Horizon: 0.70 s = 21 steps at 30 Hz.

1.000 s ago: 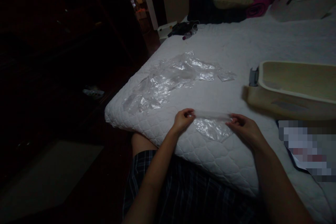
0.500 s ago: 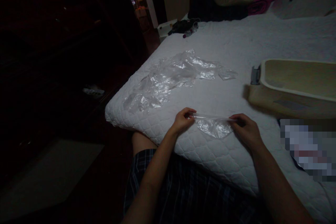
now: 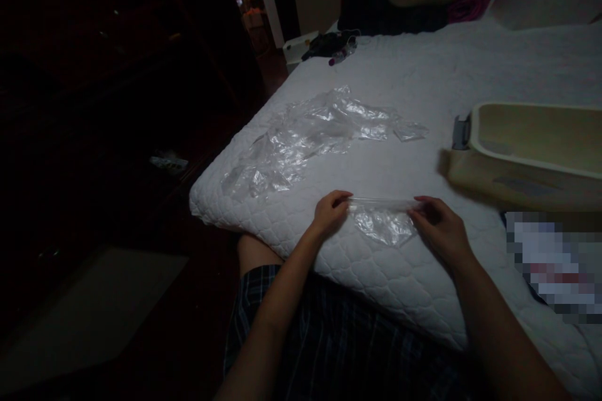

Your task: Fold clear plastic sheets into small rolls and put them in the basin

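With left hand [image 3: 329,213] and right hand [image 3: 444,225] nearly closed, pinching opposite ends of clear plastic film [image 3: 384,224], holding its long edge crosswise between, equally near both.

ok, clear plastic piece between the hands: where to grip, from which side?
Probably pinch the clear plastic piece at both ends of its far edge, coming in from left and right, as the left hand and right hand do. That edge runs straight between them; the nearer part looks crumpled.
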### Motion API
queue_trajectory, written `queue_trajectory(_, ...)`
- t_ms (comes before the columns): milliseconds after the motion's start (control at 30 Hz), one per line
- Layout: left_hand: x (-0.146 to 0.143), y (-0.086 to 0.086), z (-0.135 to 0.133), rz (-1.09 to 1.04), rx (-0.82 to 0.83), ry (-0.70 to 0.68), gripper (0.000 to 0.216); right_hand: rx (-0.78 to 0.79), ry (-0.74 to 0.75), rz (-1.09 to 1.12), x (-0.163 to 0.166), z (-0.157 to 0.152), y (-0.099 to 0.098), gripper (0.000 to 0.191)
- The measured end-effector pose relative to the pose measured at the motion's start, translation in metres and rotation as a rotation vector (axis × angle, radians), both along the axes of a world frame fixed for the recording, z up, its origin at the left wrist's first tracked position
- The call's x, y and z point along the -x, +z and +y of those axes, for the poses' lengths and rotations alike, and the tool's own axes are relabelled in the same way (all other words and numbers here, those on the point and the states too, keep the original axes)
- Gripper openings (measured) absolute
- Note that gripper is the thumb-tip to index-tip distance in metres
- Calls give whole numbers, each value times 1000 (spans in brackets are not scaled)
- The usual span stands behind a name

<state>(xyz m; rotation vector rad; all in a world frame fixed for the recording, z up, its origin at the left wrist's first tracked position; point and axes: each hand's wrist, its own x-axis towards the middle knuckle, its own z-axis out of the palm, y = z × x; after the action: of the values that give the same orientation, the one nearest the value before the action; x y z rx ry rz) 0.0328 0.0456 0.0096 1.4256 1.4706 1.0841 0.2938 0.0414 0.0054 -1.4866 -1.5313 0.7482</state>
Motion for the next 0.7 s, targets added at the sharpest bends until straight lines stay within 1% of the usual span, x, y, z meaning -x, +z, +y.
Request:
queue_trajectory(100,4,7,7,-144,114,-45,29,43,1,46,1,6,3,45)
queue_trajectory(200,5,8,14,-216,177,-61,33,82,21,86,1,11,4,51)
queue_trajectory(300,3,5,19,-213,166,-35,36,105,40,104,-2,15,6,51)
queue_trajectory(433,-1,5,21,-193,147,-39,29,146,74,152,-8,19,13,46)
queue_trajectory(533,-1,7,20,-192,133,-15,23,182,135,181,-12,21,18,49)
queue_trajectory(633,-1,10,22,-143,113,22,15,166,165,154,-12,23,16,55)
queue_trajectory(700,-1,12,23,-103,102,26,11,116,143,71,-11,24,13,57)
